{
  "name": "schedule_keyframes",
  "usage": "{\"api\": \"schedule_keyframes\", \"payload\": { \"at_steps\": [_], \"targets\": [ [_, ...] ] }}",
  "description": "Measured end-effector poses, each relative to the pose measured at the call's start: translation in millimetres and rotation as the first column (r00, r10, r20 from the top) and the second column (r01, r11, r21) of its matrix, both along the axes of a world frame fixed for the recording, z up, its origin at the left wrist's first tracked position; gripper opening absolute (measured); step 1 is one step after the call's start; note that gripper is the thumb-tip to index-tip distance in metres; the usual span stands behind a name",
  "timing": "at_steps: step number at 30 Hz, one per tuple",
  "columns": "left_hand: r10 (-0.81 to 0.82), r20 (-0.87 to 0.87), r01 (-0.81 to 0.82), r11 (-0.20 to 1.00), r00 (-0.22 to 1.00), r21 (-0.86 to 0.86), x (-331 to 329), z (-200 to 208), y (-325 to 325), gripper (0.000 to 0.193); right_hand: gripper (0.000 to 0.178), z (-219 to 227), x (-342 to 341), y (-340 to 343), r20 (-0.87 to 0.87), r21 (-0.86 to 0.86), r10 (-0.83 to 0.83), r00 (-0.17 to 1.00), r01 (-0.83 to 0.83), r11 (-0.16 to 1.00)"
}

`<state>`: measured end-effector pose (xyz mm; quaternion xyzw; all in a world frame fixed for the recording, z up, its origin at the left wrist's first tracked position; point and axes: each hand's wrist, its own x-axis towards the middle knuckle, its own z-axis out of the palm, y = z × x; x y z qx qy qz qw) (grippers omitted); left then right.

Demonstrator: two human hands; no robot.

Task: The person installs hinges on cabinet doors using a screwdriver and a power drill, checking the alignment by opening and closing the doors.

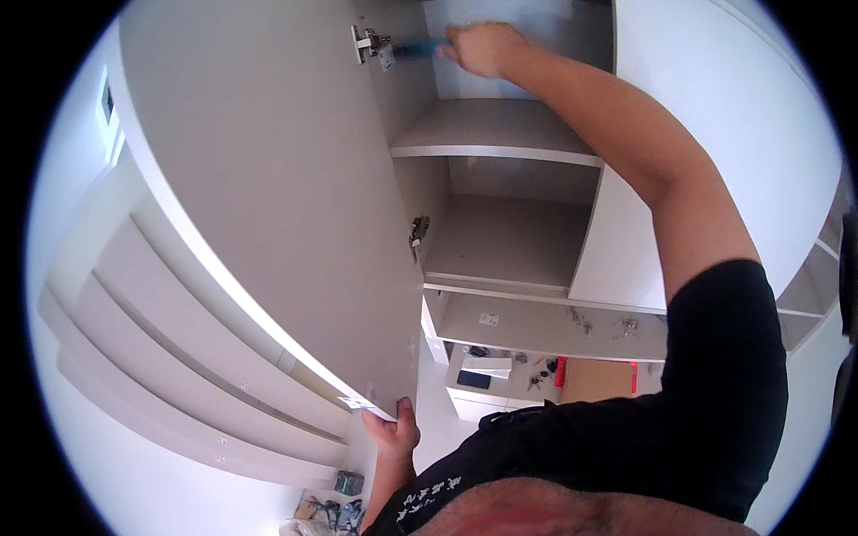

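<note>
A large grey cabinet door [268,161] stands swung out on the left. My left hand [393,431] is closed on its lower corner, thumb on one face and fingers on the other. High up, my right hand [487,49] is closed around a slim blue tool [418,47], which looks like a screwdriver but is smeared by motion. The tool points left at the upper metal hinge [368,43], between door and cabinet side; whether its tip touches is unclear. A lower hinge [418,237] sits farther down the same side.
Inside the cabinet a shelf [500,134] divides two compartments. A white door [715,116] covers the right side. Small hardware [626,328] lies on the ledge below, and a counter holds a cardboard box [599,380]. Long panels [206,357] lean at left, near tools [335,514].
</note>
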<state>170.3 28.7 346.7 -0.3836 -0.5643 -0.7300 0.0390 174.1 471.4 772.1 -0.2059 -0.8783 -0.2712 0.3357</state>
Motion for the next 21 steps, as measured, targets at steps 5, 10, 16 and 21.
{"api": "schedule_keyframes", "payload": {
  "at_steps": [5,10,16,21],
  "targets": [
    [0.006,-0.022,-0.007,0.999,1.000,-0.031,1,5,-9,0.052,0.047,-2,24,-25,0.510,0.171,-0.018,0.860,-0.082,0.982],
    [-0.005,-0.024,0.005,1.000,1.000,0.013,0,8,-1,0.038,0.045,21,2,-14,0.089,0.061,0.056,0.994,-0.062,0.996],
    [0.082,0.024,-0.084,0.993,0.996,0.086,5,10,6,0.035,0.043,-8,10,-17,0.467,0.229,-0.010,0.884,-0.110,0.967],
    [0.037,0.010,-0.037,0.999,0.999,0.037,3,7,1,0.037,0.040,35,5,-8,-0.029,0.129,0.069,0.997,-0.064,0.990]
  ]
}}
